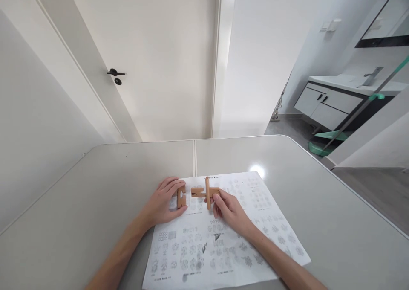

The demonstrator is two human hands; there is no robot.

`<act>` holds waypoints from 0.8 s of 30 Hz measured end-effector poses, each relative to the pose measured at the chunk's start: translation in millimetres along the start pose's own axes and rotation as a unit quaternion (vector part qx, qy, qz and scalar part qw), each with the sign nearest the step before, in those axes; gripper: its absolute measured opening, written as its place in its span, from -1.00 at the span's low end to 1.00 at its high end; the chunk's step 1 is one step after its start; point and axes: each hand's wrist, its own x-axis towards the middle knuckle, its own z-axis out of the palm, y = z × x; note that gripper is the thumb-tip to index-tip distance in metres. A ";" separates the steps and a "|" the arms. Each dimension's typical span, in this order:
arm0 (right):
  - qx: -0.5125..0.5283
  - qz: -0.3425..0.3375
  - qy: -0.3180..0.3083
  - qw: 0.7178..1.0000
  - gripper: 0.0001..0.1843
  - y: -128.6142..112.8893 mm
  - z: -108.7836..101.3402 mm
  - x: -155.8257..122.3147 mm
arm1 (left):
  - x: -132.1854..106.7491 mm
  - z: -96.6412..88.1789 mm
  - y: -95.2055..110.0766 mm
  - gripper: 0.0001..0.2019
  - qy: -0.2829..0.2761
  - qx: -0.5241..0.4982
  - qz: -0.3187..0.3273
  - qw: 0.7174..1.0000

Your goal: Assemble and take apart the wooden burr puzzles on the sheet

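On the paper sheet (179, 256), a notched wooden puzzle piece (181, 198) sits at the fingers of my left hand (162, 202), thumb at its near end and fingertips at its far end. My right hand (228, 209) pinches two wooden pieces joined crosswise. One of these, a flat notched piece (198, 192), points left toward the left hand's piece and bears a small dark mark. The other, a narrow upright-looking piece (207, 192), crosses it. A small gap separates the joined pieces from the left one. Some right fingers are hidden behind the wood.
The sheet carries printed diagrams and lies on a pale table (79, 196) with a seam down its middle. Beyond the far edge stands a door with a black handle (115, 72). To the right are a sink cabinet (329, 100) and a green dustpan (319, 148) on the floor.
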 end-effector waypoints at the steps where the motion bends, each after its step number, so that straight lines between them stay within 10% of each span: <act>1: 0.000 0.000 -0.001 1.000 -0.47 -0.2 0.1 0.0 | 0.0 -2.0 1.0 -0.39 -0.001 0.000 0.005 1.000; 6: 0.003 0.000 -0.015 1.000 -0.45 -1.5 1.9 -0.3 | 1.8 -4.6 13.9 -0.41 0.023 -0.026 0.016 0.999; 11: 0.007 -0.007 -0.035 0.999 -0.46 -4.1 3.7 -2.0 | 5.3 1.9 33.2 -0.86 0.042 -0.103 0.000 0.994; 24: 0.048 0.001 -0.068 0.997 -0.59 -5.4 3.3 -3.5 | 5.1 6.0 53.0 -0.78 0.004 -0.185 -0.026 0.982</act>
